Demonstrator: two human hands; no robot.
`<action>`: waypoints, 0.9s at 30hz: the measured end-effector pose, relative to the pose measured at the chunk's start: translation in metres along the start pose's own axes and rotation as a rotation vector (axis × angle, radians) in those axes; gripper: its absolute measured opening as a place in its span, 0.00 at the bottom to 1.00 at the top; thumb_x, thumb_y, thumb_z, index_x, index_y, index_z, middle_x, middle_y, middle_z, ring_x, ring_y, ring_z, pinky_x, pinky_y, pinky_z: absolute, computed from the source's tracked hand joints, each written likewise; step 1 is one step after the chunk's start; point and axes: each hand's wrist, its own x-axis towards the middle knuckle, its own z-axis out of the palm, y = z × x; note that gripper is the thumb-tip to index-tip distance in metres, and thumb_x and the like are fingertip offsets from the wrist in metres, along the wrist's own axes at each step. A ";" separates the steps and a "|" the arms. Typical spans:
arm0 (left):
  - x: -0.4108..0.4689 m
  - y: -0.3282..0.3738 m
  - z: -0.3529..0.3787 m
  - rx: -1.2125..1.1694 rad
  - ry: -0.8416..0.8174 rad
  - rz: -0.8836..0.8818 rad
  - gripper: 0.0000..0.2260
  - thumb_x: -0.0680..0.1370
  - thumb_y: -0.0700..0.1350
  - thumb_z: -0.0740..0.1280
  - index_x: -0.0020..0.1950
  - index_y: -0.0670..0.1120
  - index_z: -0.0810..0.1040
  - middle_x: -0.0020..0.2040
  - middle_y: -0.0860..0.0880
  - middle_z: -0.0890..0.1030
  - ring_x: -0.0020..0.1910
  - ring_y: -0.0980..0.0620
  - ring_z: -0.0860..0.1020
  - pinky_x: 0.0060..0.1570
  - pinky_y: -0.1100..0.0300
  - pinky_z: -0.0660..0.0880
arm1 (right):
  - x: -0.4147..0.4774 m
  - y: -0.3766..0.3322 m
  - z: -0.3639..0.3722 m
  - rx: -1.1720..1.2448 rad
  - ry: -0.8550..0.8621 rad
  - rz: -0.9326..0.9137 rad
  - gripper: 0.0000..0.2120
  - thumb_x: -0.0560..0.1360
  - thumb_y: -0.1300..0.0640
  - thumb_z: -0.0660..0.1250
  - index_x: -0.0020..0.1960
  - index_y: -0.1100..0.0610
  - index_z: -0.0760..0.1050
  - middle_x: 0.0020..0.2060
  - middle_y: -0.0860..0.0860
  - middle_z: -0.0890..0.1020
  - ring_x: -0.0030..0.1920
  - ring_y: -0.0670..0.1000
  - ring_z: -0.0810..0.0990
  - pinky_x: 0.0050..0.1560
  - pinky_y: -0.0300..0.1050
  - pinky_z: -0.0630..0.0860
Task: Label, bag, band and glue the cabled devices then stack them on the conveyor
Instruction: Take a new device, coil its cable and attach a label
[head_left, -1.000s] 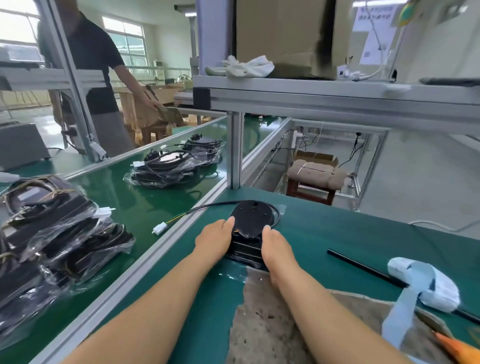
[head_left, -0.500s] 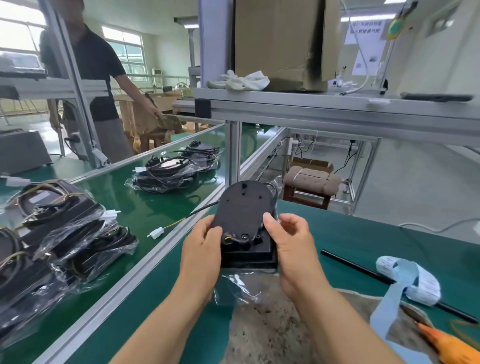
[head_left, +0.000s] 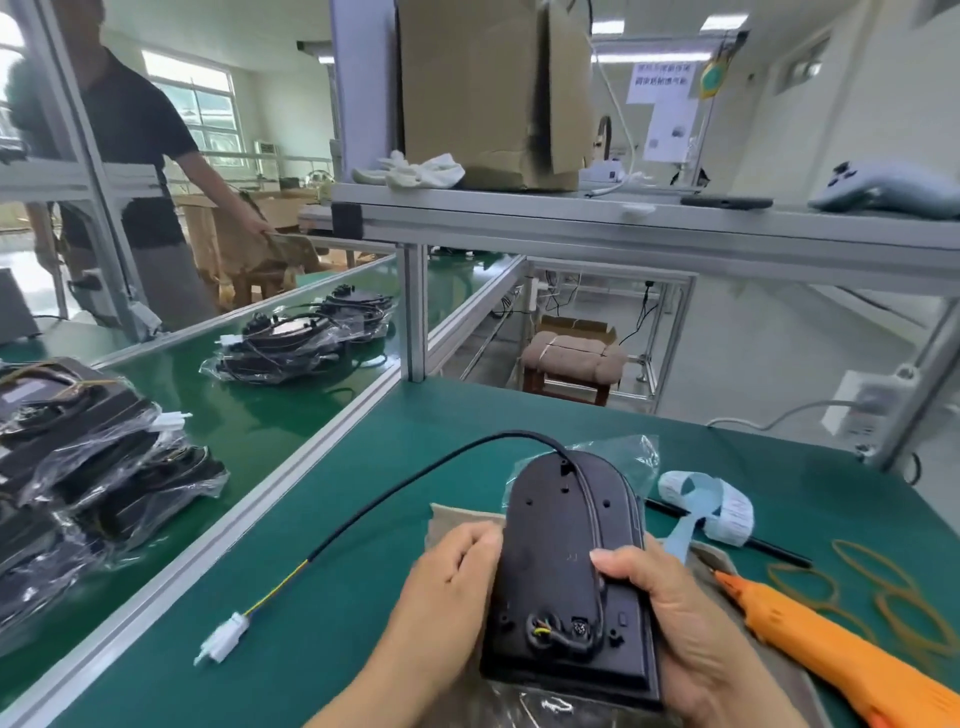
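Over the green worktop (head_left: 337, 519), left grip (head_left: 452, 587) and right grip (head_left: 675, 623) curl round the black arched plastic device (head_left: 561, 545); I'd coil its black cable (head_left: 405, 483) first.

Factory room: white walls (head_left: 857, 130), pale floor (head_left: 769, 353), daylit windows (head_left: 202, 98) at far left; an aluminium-framed shelf (head_left: 649, 228) spanned the green bench (head_left: 415, 467), a padded stool (head_left: 571, 356) stood beyond.
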 end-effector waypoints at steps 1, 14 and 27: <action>0.010 0.003 -0.001 0.019 0.014 0.008 0.13 0.82 0.51 0.58 0.48 0.51 0.82 0.48 0.60 0.83 0.53 0.59 0.79 0.56 0.63 0.73 | -0.003 -0.002 -0.004 0.005 0.004 0.008 0.25 0.64 0.67 0.68 0.61 0.63 0.77 0.51 0.70 0.83 0.42 0.65 0.85 0.42 0.64 0.83; 0.087 0.028 0.012 -0.440 0.079 -0.169 0.04 0.76 0.44 0.71 0.44 0.44 0.81 0.38 0.50 0.75 0.39 0.52 0.68 0.42 0.58 0.66 | -0.007 0.011 -0.016 -0.028 -0.176 0.103 0.21 0.65 0.64 0.72 0.58 0.60 0.83 0.57 0.69 0.81 0.52 0.66 0.83 0.51 0.60 0.82; 0.064 0.001 0.006 -0.515 0.265 -0.084 0.07 0.78 0.44 0.70 0.42 0.50 0.86 0.37 0.56 0.82 0.38 0.58 0.77 0.41 0.63 0.72 | 0.005 0.011 -0.021 0.201 0.151 0.087 0.26 0.69 0.60 0.69 0.66 0.65 0.75 0.56 0.69 0.82 0.55 0.68 0.80 0.61 0.69 0.74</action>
